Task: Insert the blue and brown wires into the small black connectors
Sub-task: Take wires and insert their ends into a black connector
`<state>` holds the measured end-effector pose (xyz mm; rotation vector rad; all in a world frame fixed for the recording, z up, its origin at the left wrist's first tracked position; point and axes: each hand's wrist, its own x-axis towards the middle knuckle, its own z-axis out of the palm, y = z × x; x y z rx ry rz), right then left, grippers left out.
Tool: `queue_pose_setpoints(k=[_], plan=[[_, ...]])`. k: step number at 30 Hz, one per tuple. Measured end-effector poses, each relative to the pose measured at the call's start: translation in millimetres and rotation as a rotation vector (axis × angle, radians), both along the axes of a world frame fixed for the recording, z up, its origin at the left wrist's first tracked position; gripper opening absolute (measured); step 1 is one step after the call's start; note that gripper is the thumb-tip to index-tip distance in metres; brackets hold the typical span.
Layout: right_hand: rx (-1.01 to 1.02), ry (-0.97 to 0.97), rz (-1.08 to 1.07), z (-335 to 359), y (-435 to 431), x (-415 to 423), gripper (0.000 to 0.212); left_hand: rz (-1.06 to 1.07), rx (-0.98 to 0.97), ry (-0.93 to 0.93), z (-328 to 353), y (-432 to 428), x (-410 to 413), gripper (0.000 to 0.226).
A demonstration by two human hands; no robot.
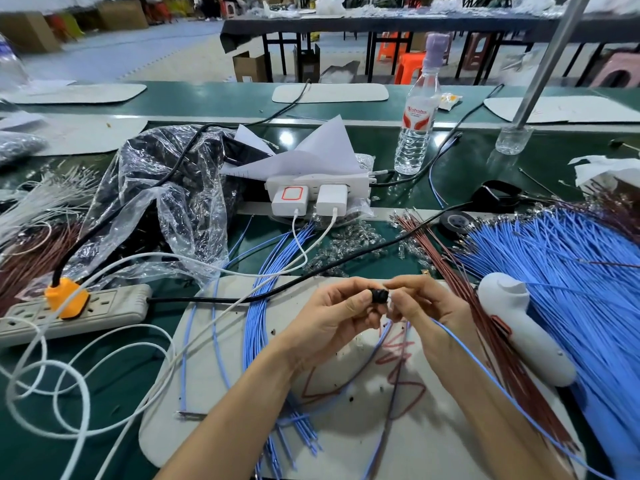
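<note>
Connector [378,296], small, black: pinched in my left grip [341,317], fingers curled round it, held above the white mat [207,427] at the near middle of the counter [464,174]. Right grip [426,306]: fingertips pinch the end of one blue wire [485,370] right against the connector; the wire trails to my near right. Dark wire [394,393], colour unsure: hangs below both grips. Blue wire stock [571,271]: fanned out, far right. Brown wires [460,271]: along its left edge. White handheld tool [523,327]: lying on the stock's near edge.
</note>
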<state>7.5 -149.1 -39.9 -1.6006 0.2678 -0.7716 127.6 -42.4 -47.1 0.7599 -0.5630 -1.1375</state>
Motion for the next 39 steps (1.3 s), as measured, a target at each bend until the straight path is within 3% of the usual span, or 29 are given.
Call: queue_pose_setpoints(k=[10, 14, 17, 26, 39], plan=[[0.157, -0.008, 0.128, -2, -4, 1, 0.015, 0.013, -0.006, -0.04, -4, -1, -1, 0.017], [0.34, 0.01, 0.24, -10, -11, 3, 0.042, 0.006, -0.032, -0.051, -2, 0, -3, 0.021], [0.32, 0.029, 0.224, -11, -12, 3, 0.04, 0.014, -0.024, -0.075, -2, 0, -3, 0.024], [0.177, 0.104, 0.009, 4, -7, -1, 0.006, 0.178, -0.013, -0.237, -10, -3, 0, 0.018], [0.123, 0.218, 0.009, 4, -7, -2, 0.026, 0.179, 0.025, -0.406, -10, -1, 3, 0.017]])
